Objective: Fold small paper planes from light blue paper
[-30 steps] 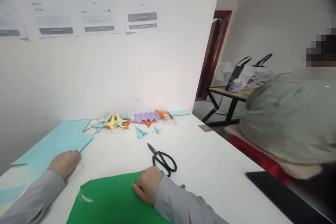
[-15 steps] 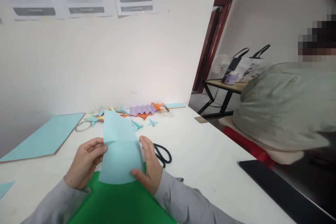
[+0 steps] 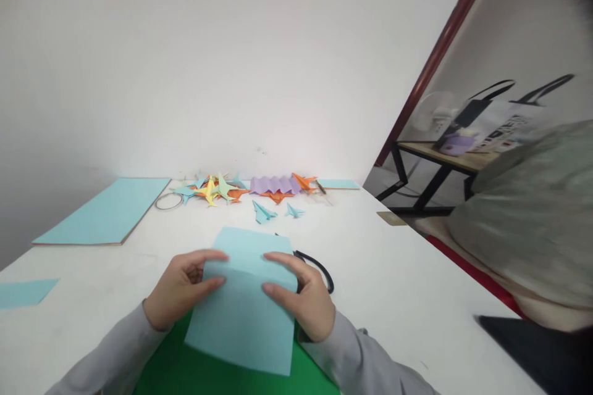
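Observation:
A light blue sheet of paper (image 3: 245, 321), creased across its middle, is between my two hands above a green mat (image 3: 231, 379). My left hand (image 3: 178, 287) grips its left edge, thumb and index finger on the upper face and the other fingers curled behind. On the right edge my right hand (image 3: 308, 296) holds it the same way. Black-handled scissors (image 3: 322, 265) lie on the table just beyond my right hand, partly hidden by the hand and the paper.
Folded paper figures (image 3: 210, 190), a pleated purple paper (image 3: 275, 184) and a wire ring (image 3: 168, 200) lie along the wall. Blue paper sheets (image 3: 106, 210) are stacked at left, near a blue scrap (image 3: 28, 293). Two small blue paper planes (image 3: 264, 212) lie mid-table. A person (image 3: 532, 216) sits at right.
The paper has come down and tilted flatter over the green mat. My right hand has moved from steadying its side to gripping its edge. The view has turned left and down.

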The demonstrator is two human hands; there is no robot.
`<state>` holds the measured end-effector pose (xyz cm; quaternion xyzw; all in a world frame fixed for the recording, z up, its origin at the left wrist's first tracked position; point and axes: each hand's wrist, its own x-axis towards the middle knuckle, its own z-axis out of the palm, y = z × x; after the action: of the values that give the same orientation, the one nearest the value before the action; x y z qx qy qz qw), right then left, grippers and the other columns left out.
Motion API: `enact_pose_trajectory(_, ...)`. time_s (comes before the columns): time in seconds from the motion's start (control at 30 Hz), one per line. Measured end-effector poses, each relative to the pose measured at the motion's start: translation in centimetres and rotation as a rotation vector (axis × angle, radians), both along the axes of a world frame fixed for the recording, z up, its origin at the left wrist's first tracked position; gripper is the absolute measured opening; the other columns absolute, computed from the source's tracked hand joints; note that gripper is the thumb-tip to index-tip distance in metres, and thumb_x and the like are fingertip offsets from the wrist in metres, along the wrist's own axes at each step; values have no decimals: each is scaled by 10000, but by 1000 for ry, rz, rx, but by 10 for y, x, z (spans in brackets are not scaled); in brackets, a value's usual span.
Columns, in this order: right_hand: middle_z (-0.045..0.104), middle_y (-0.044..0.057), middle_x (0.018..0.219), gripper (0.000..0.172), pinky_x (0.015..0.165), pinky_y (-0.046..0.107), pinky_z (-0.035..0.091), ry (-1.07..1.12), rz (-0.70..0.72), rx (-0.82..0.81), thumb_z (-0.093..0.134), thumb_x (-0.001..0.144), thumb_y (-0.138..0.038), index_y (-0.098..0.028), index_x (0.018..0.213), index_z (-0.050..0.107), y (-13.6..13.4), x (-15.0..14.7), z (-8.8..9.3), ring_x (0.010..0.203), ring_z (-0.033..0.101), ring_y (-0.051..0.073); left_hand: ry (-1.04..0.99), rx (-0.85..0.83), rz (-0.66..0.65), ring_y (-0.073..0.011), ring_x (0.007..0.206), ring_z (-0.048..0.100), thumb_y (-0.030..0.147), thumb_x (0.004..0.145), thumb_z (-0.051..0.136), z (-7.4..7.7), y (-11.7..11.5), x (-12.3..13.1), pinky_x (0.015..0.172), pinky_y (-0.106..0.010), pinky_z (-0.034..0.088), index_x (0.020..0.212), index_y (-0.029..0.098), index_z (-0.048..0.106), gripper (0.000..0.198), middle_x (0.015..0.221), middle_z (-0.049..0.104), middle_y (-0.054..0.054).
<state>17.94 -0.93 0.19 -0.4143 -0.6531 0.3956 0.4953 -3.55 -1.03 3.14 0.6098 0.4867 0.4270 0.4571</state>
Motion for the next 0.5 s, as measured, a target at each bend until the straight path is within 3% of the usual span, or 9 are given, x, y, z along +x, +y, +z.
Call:
enact_pose_trajectory(0.07, 639, 59, 1002, 428, 836, 370, 445, -82, -2, 21, 740, 571, -278, -214, 981, 636, 2, 2, 1, 928, 578, 243, 186, 61, 46, -75, 446, 419, 286, 631, 653, -2, 1, 1, 441, -191, 374, 880, 169, 650, 275, 521, 524, 40)
enact_pose_trajectory(0.2, 604, 54, 821, 135, 717, 330, 474, -133, -88, 153, 648, 694, -288, -217, 800, 693, 7, 5, 0, 790, 579, 197, 346, 238, 133, -82, 466, 423, 301, 666, 615, -4, 1, 2, 458, -200, 389, 801, 179, 684, 194, 560, 579, 21)
enact_pose_trajectory(0.27, 550, 57, 783, 140, 664, 323, 478, -156, -131, 229, 608, 733, -322, -219, 746, 701, 8, 6, -2, 753, 562, 187, 382, 302, 171, -90, 491, 447, 303, 674, 610, -4, 0, 3, 487, -208, 410, 777, 180, 690, 180, 600, 615, 8)
enact_pose_trajectory(0.33, 527, 86, 919, 162, 722, 355, 471, -218, -206, 319, 621, 720, -353, -226, 780, 701, 8, 7, -3, 881, 541, 222, 388, 327, 188, -93, 493, 454, 310, 681, 608, -4, -1, 4, 493, -211, 421, 783, 180, 691, 184, 611, 629, 4)
enact_pose_trajectory(0.43, 376, 124, 1261, 330, 873, 460, 387, -364, -325, 472, 683, 649, -402, -241, 937, 673, 6, 8, -3, 1162, 370, 322, 357, 331, 181, -98, 511, 486, 312, 697, 599, -3, -5, 8, 500, -213, 440, 786, 178, 687, 183, 660, 655, -6)
enact_pose_trajectory(0.5, 415, 120, 1267, 334, 901, 506, 337, -456, -299, 572, 687, 652, -392, -251, 953, 665, 6, 9, -4, 1172, 366, 337, 354, 329, 154, -111, 551, 524, 305, 702, 601, -1, -8, 10, 527, -220, 456, 778, 174, 687, 174, 701, 673, -17)
